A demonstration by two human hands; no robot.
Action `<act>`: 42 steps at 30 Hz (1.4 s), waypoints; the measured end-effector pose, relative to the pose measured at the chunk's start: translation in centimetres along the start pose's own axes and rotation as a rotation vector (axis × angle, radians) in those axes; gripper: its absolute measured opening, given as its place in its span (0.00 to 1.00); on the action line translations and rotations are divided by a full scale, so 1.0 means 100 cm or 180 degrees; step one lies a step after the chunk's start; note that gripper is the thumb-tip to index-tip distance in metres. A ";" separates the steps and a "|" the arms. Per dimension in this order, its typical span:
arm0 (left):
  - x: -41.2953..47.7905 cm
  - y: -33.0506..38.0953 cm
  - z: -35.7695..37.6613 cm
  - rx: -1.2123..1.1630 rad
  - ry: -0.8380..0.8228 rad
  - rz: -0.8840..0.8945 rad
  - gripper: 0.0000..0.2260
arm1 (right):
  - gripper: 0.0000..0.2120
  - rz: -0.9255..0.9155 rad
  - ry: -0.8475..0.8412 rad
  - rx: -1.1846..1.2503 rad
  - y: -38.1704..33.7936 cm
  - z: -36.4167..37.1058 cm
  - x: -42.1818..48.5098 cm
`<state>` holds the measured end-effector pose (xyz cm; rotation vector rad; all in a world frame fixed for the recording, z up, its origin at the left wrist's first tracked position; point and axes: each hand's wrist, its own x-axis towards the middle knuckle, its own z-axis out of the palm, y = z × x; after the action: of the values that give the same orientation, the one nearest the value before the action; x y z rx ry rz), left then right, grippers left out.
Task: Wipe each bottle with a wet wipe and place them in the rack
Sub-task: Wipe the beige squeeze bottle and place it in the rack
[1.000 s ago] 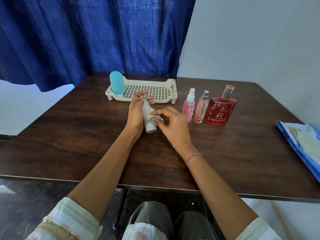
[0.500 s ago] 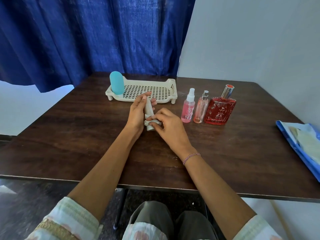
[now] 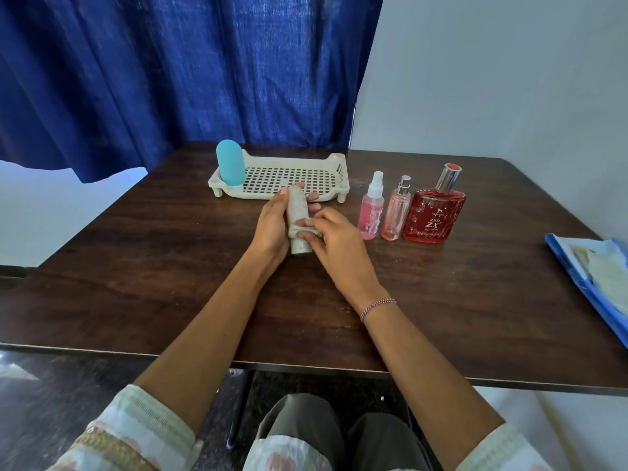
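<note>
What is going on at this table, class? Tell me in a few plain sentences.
A seated person holds a pale bottle in the left hand and presses a wet wipe round its lower part with the right hand. A teal bottle stands in the rack. A pink spray bottle, a peach bottle and a red perfume bottle wait in a row on the table right of the rack.
</note>
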<state>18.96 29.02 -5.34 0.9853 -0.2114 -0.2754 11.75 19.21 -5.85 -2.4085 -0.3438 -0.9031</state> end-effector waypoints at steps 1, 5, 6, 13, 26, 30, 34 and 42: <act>-0.001 0.000 0.000 -0.0036 -0.0034 -0.0001 0.17 | 0.10 0.0069 0.0058 0.0025 0.002 0.000 0.001; -0.001 0.000 -0.002 -0.0026 -0.0127 -0.0028 0.17 | 0.10 0.0179 0.0137 0.0051 0.004 -0.001 0.001; -0.001 0.001 -0.002 -0.0003 -0.0158 -0.0032 0.17 | 0.10 0.0132 0.0117 0.0061 0.003 0.000 0.000; -0.001 0.001 -0.003 0.0181 -0.0295 0.0015 0.15 | 0.06 -0.0246 -0.0047 -0.0130 -0.004 0.003 -0.002; -0.003 0.000 -0.003 0.0419 -0.0544 0.0035 0.15 | 0.11 -0.0188 -0.0006 0.0060 -0.001 0.002 -0.002; -0.002 -0.001 -0.002 0.0410 -0.0642 0.0005 0.15 | 0.08 -0.0154 0.0154 -0.0010 0.000 0.001 -0.002; -0.001 -0.004 -0.002 0.0440 -0.0785 0.0025 0.17 | 0.07 0.0029 0.0400 0.0019 0.000 -0.004 0.001; -0.001 -0.007 -0.004 0.0529 -0.0920 0.0081 0.18 | 0.07 -0.0127 0.0429 -0.0053 -0.001 -0.001 -0.002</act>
<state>18.94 29.03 -6.18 1.1046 -0.5164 -0.3816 11.56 19.20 -5.87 -2.3481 -0.3355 -1.0840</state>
